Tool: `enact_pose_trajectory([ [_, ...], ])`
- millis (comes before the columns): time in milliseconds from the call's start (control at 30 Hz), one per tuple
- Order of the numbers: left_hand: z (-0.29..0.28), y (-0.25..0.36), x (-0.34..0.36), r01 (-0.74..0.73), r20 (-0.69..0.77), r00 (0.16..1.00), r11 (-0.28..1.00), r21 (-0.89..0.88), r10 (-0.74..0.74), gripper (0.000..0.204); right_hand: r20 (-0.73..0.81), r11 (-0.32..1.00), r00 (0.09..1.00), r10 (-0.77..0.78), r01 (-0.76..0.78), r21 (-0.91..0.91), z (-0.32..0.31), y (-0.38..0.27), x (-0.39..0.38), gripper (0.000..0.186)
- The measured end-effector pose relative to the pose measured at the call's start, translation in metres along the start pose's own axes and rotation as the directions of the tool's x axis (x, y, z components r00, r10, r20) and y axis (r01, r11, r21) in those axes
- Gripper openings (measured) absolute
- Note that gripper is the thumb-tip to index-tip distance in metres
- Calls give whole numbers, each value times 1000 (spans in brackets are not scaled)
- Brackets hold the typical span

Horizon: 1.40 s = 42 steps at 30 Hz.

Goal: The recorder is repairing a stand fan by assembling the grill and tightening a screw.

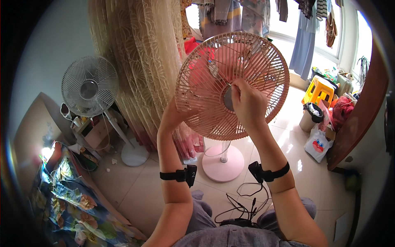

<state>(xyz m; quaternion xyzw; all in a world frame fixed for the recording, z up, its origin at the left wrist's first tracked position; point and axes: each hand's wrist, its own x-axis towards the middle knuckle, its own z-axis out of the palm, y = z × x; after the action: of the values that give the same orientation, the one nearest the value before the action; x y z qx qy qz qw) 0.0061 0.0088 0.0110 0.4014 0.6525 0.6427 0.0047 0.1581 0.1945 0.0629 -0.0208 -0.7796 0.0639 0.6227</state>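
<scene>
A pink standing fan [205,123] with a round wire grille and a grey centre cap [227,100] fills the middle, above its round pink base [222,168]. My right hand [249,103] is closed at the front of the grille, just beside the cap; whatever its fingertips grip is too small to make out. My left hand [177,108] reaches to the lower left rim of the fan, with its fingers hidden behind the grille. Black straps with small devices circle both forearms, and black cables lie below the fan near my legs.
A white fan [75,93] stands left beside a curtain [135,49]. Flowered bedding [78,206] is lower left. At right are a yellow stool [317,88], a bin [307,122], bags [317,146] and a wooden edge [362,127]. Clothes [302,53] hang by the window.
</scene>
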Motion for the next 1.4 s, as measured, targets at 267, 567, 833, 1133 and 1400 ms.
enact_pose_trajectory([
  [267,-1,-3,-1,32,-27,999,998,61,-31,65,28,994,996,83,-85,66,7,-8,5,6],
  [567,-3,-7,1,30,16,999,999,15,-31,64,46,997,997,65,-66,26,4,-10,4,8],
  [833,1,4,0,-14,1,1000,1000,15,14,67,-14,987,997,72,-69,145,0,-17,8,4],
  [1133,1,5,-2,-19,-24,1000,1000,-1,19,64,-48,997,998,-36,33,-68,0,-18,17,3],
  [1400,0,4,-2,-5,-44,999,995,100,10,64,30,995,999,-30,33,-99,11,-14,17,4],
])
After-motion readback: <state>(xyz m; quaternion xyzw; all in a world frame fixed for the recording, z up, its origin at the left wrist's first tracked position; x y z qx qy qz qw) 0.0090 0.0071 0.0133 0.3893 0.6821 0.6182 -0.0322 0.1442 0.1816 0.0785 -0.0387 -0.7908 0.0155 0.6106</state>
